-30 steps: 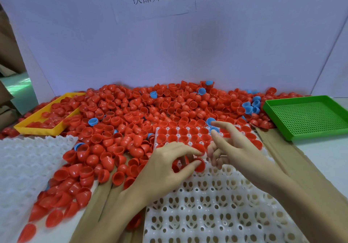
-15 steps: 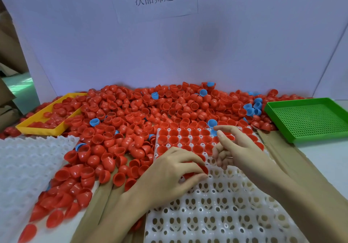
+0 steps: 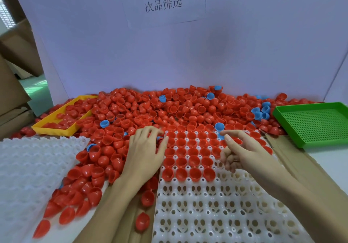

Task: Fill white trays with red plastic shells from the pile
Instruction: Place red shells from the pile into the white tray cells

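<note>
Head cam: my left hand (image 3: 145, 152) rests palm-down w/ fingers (image 3: 150, 129) spread loosely on the pile of red plastic half-dome shells (image 3: 150, 114), just left of the white moulded plastic tray (image 3: 216, 205), gripping nothing. My right hand (image 3: 243, 150) hovers over the tray's far rows, index out, other fingers loosely curled, holding nothing I can see. Tray's far rows hold red shells; near rows bare. Second white tray (image 3: 28, 167) lies left on the counter; green perforated tray (image 3: 316, 122) at right.
</note>
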The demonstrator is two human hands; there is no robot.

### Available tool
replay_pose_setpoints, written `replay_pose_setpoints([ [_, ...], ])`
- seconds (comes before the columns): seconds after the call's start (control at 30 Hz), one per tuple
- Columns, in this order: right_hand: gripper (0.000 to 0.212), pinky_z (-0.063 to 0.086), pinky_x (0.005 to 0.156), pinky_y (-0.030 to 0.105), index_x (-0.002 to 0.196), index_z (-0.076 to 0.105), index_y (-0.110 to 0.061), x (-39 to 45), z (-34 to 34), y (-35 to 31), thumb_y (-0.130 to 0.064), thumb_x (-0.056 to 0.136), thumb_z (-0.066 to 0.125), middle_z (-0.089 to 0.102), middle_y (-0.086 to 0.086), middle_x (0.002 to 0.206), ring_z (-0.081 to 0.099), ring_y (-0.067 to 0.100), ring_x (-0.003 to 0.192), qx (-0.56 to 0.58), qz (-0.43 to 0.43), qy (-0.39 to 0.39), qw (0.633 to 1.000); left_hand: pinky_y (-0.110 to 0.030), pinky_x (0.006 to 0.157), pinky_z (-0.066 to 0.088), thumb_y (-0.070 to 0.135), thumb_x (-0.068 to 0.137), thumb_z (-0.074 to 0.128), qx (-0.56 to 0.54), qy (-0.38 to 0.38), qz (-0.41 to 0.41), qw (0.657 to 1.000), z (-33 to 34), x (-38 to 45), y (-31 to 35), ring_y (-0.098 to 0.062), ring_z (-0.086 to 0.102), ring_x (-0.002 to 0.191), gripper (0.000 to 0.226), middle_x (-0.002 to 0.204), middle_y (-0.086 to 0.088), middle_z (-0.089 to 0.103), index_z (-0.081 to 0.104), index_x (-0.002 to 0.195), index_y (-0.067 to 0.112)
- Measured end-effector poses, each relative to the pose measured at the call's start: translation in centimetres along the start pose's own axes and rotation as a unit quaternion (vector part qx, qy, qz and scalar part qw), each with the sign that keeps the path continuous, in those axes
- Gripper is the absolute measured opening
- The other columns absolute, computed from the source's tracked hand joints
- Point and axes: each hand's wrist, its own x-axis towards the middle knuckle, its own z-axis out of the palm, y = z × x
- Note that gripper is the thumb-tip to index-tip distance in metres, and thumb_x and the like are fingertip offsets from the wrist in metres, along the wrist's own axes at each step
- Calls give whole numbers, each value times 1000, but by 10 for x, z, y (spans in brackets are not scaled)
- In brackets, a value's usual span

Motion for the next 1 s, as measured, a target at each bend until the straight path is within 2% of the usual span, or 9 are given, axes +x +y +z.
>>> replay_pose_setpoints([
  [0.1, 26, 54, 63, 30, 132, 56, -27, 1, 0, 2, -36, 108, 50, 74, 12, 77, 68, 22, 64, -2, 0, -1, 1000, -31, 106, 29, 44, 107, 46, 37, -41, -35, 998, 3, 2, -13, -9, 52, 109, 26, 111, 16, 62, 65, 108, 26],
  [0.23, 26, 54, 63, 32, 132, 56, -26, 0, 2, 0, -34, 108, 50, 74, 12, 76, 68, 22, 64, -2, 1, -2, 1000, -40, 100, 43, 25, 109, 50, 25, -4, -4, 1000, 4, 0, -18, -14, 58, 95, 26, 99, 7, 65, 72, 98, 15],
  [0.3, 25, 55, 63, 32, 131, 58, -25, 0, 1, -1, -33, 109, 50, 73, 11, 75, 68, 21, 64, 0, -2, 1, 1000, -37, 101, 45, 18, 108, 53, 20, 14, 18, 1000, 2, 0, -15, -16, 61, 97, 24, 102, 4, 67, 74, 100, 11],
  [0.47, 25, 56, 67, 30, 130, 64, -22, -4, 0, -6, -25, 105, 59, 75, 7, 81, 69, 19, 69, 18, -11, -12, 1000, -28, 110, 43, 17, 100, 69, -86, 68, 162, 981, -13, -2, 7, -5, 61, 121, 13, 117, 8, 72, 79, 107, 13],
  [0.6, 53, 62, 84, 36, 140, 54, -44, -12, 4, -10, -31, 94, 75, 74, 4, 113, 76, 20, 100, 2, -68, -54, 996, -31, 113, 44, 19, 101, 70, -158, 68, 287, 942, -12, -12, 34, -6, 59, 132, 15, 123, 6, 73, 80, 110, 12],
  [0.67, 48, 62, 84, 34, 138, 60, -43, -14, 5, -12, -29, 95, 75, 70, 1, 123, 75, 20, 105, -32, -112, -77, 990, -36, 112, 47, 15, 99, 73, -149, 64, 328, 931, -9, -16, 44, -9, 60, 132, 14, 122, 3, 74, 80, 110, 9],
  [0.73, 31, 60, 81, 28, 128, 70, -31, -15, 5, -14, -22, 98, 72, 75, -2, 115, 75, 18, 101, -49, -141, -88, 985, -38, 109, 50, 13, 98, 75, -140, 61, 349, 925, -7, -19, 49, -12, 62, 130, 15, 120, 1, 75, 80, 110, 7],
  [0.87, 23, 59, 81, 25, 117, 76, -28, -15, 6, -15, -18, 97, 74, 77, 1, 103, 76, 18, 92, -59, -154, -75, 984, -30, 104, 48, 28, 94, 79, -212, 50, 291, 932, -10, -22, 54, -13, 61, 121, 20, 118, 4, 64, 68, 97, 12],
  [1.0, 26, 60, 81, 24, 116, 78, -32, -17, 10, -14, -21, 92, 79, 77, 3, 105, 77, 20, 94, -44, -164, -103, 980, -22, 101, 48, 28, 90, 83, -304, 23, 182, 935, -10, -25, 58, -16, 62, 118, 38, 120, 13, 56, 56, 115, 22],
])
